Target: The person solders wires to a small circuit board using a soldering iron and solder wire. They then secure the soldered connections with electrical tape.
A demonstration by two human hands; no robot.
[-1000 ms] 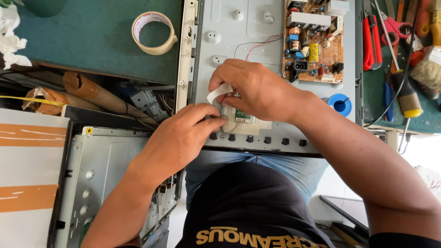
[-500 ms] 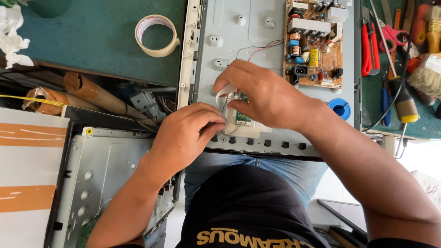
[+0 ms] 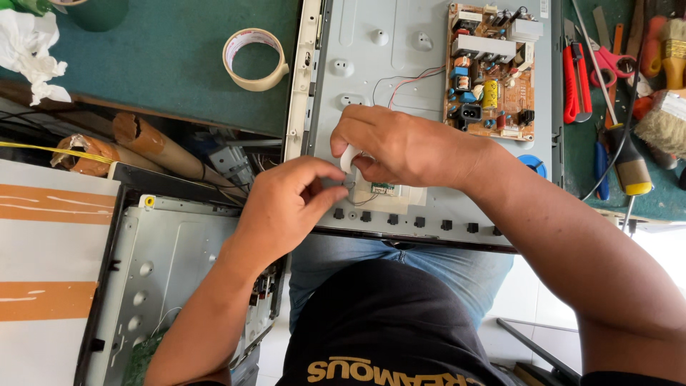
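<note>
Between both hands [image 3: 343, 171], white flat cable [image 3: 349, 156], above small green board [image 3: 382, 188]

A grey metal chassis panel [image 3: 400, 43] is lying on the green-topped workbench [image 3: 157, 64], carrying a brown circuit board [image 3: 491, 71] at its right. A beige tape roll [image 3: 255, 58] is sitting left of it; red-handled cutters [image 3: 574, 78] are lying right.
</note>
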